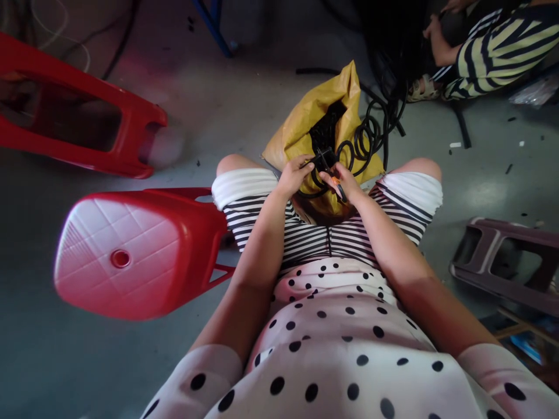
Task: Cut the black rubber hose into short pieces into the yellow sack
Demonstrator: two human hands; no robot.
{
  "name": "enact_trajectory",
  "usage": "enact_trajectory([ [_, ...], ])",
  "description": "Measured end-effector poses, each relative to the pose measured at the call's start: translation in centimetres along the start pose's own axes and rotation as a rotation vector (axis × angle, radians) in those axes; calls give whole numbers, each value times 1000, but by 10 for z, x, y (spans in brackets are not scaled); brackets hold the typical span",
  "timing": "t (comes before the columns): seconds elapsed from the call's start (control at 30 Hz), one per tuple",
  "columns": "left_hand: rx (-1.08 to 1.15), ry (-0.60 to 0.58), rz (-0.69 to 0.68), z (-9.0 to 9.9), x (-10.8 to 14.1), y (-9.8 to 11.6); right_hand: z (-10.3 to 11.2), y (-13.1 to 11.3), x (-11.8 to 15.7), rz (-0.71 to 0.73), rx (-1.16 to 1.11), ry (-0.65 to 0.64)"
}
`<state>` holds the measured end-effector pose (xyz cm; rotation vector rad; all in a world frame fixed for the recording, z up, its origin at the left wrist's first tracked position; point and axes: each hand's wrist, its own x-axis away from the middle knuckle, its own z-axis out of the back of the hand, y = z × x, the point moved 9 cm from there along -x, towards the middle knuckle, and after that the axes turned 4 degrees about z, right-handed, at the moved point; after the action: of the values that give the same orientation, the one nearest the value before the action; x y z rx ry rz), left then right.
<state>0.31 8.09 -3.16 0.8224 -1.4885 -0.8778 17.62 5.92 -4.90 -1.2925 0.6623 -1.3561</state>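
Observation:
Between my knees stands a yellow woven sack [294, 131], its mouth spread apart over a dark heap of black pieces [325, 128]. My left hand [296, 174] pinches a black rubber tube [321, 156] above the sack. In my right hand [346, 181] is a pair of scissors [336, 183] with orange and black handles; their blades meet the tube near my left fingertips. Loops of coiled black tubing [369, 134] hang over the sack's right side and trail onto the floor.
A red stool [122, 250] stands at my left, and another red stool [131, 125] lies beyond it. At right is a brown stool [502, 256]. A co-worker in striped clothes [502, 52] sits at upper right. Black scraps dot the floor [209, 128].

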Motion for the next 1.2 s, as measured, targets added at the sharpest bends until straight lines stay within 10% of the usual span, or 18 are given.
enact_trajectory([
  [0.57,-558,-95,-230,-2,-6,-4,0,11,-3,-24,147,-15],
  [0.87,-352,66,-169,6,-6,-3,5,-4,-7,112,176,103],
  [1.2,544,206,79,27,4,4,-16,11,-4,93,-166,-54],
])
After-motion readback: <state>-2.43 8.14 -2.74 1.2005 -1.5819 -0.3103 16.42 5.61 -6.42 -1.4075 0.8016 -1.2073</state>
